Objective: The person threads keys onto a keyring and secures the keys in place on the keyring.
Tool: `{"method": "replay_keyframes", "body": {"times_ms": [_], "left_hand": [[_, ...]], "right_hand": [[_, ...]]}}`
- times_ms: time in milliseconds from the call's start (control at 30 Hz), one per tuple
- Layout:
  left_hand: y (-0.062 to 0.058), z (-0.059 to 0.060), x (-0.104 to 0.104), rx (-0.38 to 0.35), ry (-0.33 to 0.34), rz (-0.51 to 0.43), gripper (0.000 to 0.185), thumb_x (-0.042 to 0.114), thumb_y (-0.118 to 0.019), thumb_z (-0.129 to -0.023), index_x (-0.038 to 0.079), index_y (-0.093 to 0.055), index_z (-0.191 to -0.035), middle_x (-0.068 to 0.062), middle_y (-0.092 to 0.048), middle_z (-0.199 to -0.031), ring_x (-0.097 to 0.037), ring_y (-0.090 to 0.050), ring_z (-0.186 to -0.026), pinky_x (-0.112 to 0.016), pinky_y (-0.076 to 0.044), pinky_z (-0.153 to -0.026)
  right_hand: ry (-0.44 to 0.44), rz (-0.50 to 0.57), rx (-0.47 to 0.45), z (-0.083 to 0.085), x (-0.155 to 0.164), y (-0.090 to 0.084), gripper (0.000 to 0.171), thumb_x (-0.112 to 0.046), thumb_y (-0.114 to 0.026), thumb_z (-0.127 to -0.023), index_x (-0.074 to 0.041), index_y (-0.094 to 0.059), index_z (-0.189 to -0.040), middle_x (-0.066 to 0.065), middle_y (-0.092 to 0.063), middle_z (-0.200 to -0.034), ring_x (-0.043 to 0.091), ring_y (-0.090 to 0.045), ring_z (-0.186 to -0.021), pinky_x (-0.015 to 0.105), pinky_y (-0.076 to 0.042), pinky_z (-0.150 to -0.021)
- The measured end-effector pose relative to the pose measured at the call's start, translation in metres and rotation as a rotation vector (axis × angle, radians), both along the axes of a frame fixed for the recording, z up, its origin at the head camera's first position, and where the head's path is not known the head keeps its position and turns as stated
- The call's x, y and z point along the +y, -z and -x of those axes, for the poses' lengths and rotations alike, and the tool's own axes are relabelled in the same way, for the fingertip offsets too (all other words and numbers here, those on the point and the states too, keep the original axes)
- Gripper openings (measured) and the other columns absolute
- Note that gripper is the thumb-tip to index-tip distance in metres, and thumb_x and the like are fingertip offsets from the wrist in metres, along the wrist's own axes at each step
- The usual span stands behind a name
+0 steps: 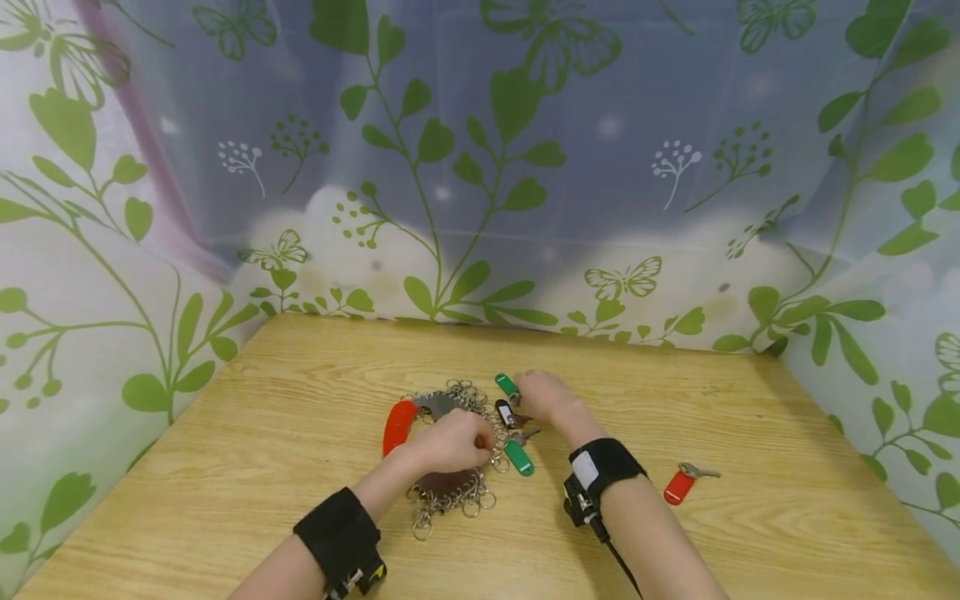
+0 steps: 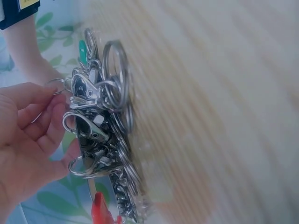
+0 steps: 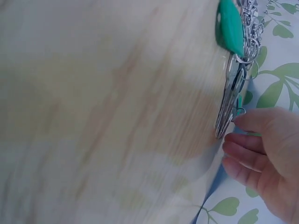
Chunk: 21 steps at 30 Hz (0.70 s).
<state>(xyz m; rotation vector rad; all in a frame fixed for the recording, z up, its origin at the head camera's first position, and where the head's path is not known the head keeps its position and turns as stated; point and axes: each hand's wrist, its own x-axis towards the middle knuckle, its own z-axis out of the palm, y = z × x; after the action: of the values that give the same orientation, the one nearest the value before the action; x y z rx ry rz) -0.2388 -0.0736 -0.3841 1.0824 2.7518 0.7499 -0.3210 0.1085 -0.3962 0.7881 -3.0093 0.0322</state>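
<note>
My left hand (image 1: 450,442) covers the middle of the heap of key rings (image 1: 450,492), so I cannot tell which ring my fingers hold. Beside the heap, my right hand (image 1: 543,396) hides whatever its fingertips touch. Both wrist views are blurred.

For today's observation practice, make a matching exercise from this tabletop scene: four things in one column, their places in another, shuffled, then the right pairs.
Things:
1. red key tag with key
2. left hand
3. right hand
4. red handle

Places:
A. at the ring bunch's left edge
B. on the ring bunch, pinching a ring
C. alone on the table, right of the right forearm
D. beside the upper green tag

Pairs: 1-C, 2-B, 3-D, 4-A
</note>
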Motion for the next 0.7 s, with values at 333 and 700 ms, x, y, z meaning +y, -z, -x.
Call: {"method": "replay_keyframes", "body": {"times_ms": [333, 700], "left_hand": [[0.004, 0.002, -0.002, -0.033, -0.019, -0.034, 0.009, 0.001, -0.061, -0.084, 0.007, -0.067, -0.084, 0.003, -0.060, -0.078, -0.009, -0.053, -0.068, -0.025, -0.044, -0.063], [0.001, 0.002, -0.004, 0.051, -0.056, -0.043, 0.016, -0.005, -0.057, -0.079, 0.004, -0.066, -0.089, -0.001, -0.062, -0.081, -0.012, -0.054, -0.070, -0.027, -0.045, -0.064]], "right_hand": [[-0.007, -0.011, -0.021, 0.007, -0.004, 0.005, 0.008, -0.008, -0.061, -0.087, -0.005, -0.059, -0.079, 0.009, -0.057, -0.080, 0.022, -0.058, -0.074, 0.035, -0.046, -0.066], [0.141, 0.434, 0.119, 0.004, 0.013, -0.007, 0.009, -0.005, -0.054, -0.090, 0.000, -0.061, -0.090, 0.013, -0.061, -0.085, 0.026, -0.058, -0.076, 0.038, -0.047, -0.067]]}}
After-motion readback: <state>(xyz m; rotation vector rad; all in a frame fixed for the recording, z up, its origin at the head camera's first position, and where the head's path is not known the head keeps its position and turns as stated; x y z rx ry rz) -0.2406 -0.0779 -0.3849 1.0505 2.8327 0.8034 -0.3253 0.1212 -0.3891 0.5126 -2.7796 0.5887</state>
